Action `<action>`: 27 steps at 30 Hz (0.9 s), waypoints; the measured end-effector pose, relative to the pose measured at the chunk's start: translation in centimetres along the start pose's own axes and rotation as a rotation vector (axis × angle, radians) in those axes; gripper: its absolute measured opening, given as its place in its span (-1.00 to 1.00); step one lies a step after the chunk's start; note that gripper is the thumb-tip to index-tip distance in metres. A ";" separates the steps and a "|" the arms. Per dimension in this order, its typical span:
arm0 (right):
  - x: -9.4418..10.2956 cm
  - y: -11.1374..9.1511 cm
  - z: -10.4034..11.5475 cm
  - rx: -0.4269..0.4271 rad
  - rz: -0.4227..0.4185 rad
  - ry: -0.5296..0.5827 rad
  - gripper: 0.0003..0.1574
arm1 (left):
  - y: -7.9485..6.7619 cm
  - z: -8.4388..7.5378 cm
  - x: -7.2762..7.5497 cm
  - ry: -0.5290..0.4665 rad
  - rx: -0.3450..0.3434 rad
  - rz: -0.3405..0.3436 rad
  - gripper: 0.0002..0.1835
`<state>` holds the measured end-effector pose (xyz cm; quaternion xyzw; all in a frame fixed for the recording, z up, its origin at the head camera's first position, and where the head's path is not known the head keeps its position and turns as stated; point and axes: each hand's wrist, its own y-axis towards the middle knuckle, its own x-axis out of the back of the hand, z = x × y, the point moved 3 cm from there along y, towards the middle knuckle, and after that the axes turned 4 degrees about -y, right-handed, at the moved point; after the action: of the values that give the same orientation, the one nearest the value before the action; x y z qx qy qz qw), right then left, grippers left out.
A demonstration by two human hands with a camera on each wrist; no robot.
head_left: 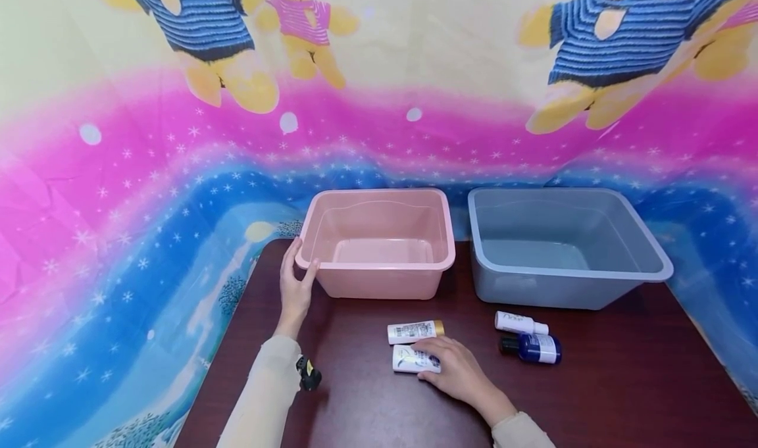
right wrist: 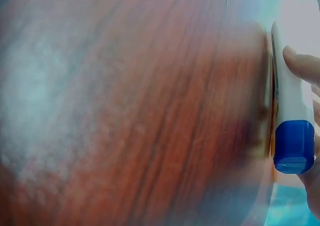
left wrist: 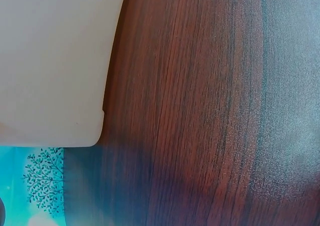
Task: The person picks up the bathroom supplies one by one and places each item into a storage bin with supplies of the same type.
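My left hand (head_left: 294, 295) rests against the front left corner of a pink plastic basin (head_left: 379, 283). Its straight fingers lie along the side wall, and the thumb touches the front by the rim. In the left wrist view the basin's pale wall (left wrist: 50, 65) fills the upper left. With my right hand (head_left: 456, 369) I hold a white tube (head_left: 408, 359) lying on the table, thumb on its near side. The right wrist view shows the tube's blue cap (right wrist: 294, 146); from the head the hand hides it. Just behind lies a white tube with a gold cap (head_left: 411, 332).
A grey-blue basin (head_left: 533, 290) stands right of the pink one. In front of it lie a small white bottle (head_left: 514, 322) and a dark blue bottle with a black cap (head_left: 540, 348). The dark wooden table (head_left: 355, 402) meets a printed cloth (head_left: 177, 237) behind.
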<state>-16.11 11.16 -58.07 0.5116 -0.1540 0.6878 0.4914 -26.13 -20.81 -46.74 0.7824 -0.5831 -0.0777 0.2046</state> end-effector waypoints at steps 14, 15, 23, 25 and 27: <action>0.7 0.0 0.6 0.026 -0.064 0.010 -0.33 | -0.1 0.3 -0.1 0.007 -0.024 -0.007 -0.38; 0.8 0.0 0.6 0.029 -0.072 0.011 -0.33 | -0.1 0.3 -0.2 0.007 -0.026 -0.007 -0.38; 1.3 0.1 0.9 0.055 -0.118 0.002 -0.33 | 0.0 0.5 -0.3 -0.019 -0.046 -0.013 -0.38; 1.4 0.2 1.0 0.063 -0.125 -0.007 -0.33 | 0.0 0.5 -0.2 -0.017 -0.049 -0.019 -0.38; 1.5 0.3 1.1 0.074 -0.135 -0.013 -0.33 | 0.0 0.5 -0.2 -0.014 -0.045 -0.020 -0.38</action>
<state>-15.75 10.97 -56.25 0.5430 -0.0968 0.6552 0.5163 -26.38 -20.76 -47.22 0.7830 -0.5746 -0.0984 0.2169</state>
